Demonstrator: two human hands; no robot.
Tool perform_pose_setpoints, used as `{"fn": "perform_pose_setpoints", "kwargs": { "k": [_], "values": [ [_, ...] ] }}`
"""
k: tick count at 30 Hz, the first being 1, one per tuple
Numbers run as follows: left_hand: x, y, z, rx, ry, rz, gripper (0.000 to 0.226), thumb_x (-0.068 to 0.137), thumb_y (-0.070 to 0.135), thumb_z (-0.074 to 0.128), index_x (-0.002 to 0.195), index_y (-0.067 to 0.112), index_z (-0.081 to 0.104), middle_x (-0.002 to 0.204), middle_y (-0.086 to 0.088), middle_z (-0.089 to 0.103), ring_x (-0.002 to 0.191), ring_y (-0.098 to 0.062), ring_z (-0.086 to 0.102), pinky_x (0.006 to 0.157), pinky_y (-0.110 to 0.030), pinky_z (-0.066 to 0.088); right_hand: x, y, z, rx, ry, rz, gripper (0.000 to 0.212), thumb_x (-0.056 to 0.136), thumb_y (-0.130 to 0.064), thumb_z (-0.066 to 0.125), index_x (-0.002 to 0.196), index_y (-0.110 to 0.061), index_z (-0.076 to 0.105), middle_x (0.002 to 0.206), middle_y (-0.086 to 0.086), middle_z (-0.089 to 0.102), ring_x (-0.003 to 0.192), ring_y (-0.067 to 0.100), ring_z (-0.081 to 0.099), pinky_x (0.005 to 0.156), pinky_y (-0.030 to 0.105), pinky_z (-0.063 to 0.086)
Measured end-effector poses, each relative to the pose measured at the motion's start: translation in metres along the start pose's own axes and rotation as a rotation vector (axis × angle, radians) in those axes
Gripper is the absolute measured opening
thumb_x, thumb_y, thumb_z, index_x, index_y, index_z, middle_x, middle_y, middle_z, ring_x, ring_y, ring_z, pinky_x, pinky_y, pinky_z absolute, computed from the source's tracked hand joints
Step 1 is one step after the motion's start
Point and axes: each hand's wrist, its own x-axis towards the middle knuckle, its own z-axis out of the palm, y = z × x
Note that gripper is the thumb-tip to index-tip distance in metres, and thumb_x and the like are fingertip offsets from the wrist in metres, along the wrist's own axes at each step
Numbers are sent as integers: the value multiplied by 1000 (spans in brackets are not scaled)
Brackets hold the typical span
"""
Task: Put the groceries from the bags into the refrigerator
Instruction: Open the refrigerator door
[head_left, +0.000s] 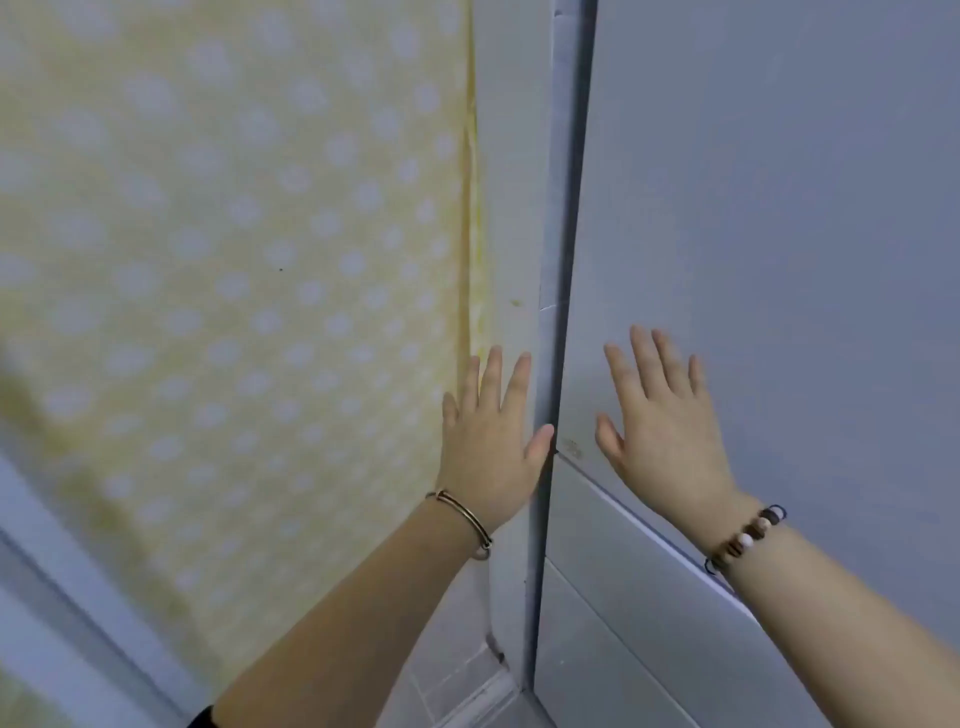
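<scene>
Facing the seemingly closed fridge door (779, 208): right hand (665, 436) flat on its front, left hand (488, 441) at its edge, both spread-fingered and empty. Groceries unseen. Next, probably: pull the edge outward.

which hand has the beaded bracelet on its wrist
The right hand, spread over the grey refrigerator door front, wears the beaded bracelet. The left hand, by the door's edge, wears a thin metal bangle instead.
</scene>
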Motion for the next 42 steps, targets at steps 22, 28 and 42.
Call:
{"fn": "perform_pose_setpoints", "kwargs": {
  "k": [22, 28, 42],
  "values": [
    [144, -19, 130, -1041, -324, -202, 51, 64, 45, 77, 105, 21, 58, 104, 6, 66, 97, -10, 64, 91, -39, 51, 48, 39, 70, -763, 150, -176, 56, 87, -24, 39, 142, -12, 42, 150, 13, 33, 140, 30, 29, 109, 53, 21],
    [142, -23, 130, -849, -299, -126, 51, 71, 44, 76, 106, 13, 55, 108, -6, 59, 105, -25, 56, 90, -38, 46, 47, 39, 71, -784, 154, -172, 56, 88, -27, 37, 142, -14, 40, 151, 14, 31, 141, 30, 24, 109, 54, 19],
    [152, -33, 122, -752, -370, -51, 54, 69, 53, 74, 98, 13, 51, 107, -8, 63, 99, -30, 59, 79, -36, 48, 47, 33, 69, -805, 124, -123, 56, 87, -29, 38, 141, -16, 43, 151, 13, 31, 140, 31, 24, 107, 54, 22]
  ]
}}
